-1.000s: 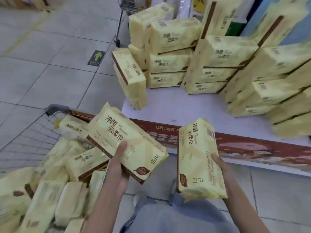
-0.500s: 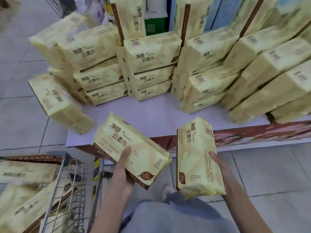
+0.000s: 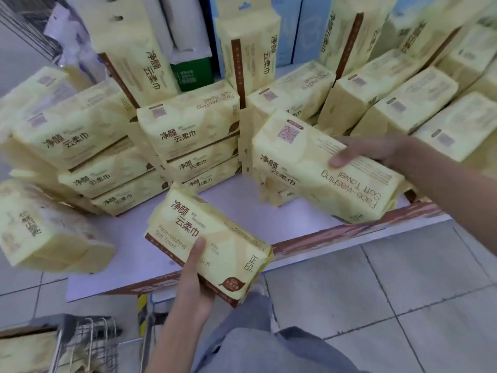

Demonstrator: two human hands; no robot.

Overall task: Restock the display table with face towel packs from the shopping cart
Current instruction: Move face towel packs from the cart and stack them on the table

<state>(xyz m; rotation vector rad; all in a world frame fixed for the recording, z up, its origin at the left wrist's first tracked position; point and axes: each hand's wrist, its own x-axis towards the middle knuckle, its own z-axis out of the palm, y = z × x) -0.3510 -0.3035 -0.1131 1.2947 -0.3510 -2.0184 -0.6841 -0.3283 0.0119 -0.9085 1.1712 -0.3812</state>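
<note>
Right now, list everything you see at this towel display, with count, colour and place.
stacked face towel packs: over a dozen, yellow, piled along the table's back and left
display table: one, white top, red-brown front edge, centre
green box: one, green, behind the stacks
shopping cart: one, grey wire, bottom left
left pack: one, yellow, over the table's front
right pack: one, yellow, above the table's right
left hand: grips left pack
right hand: grips right pack
</note>
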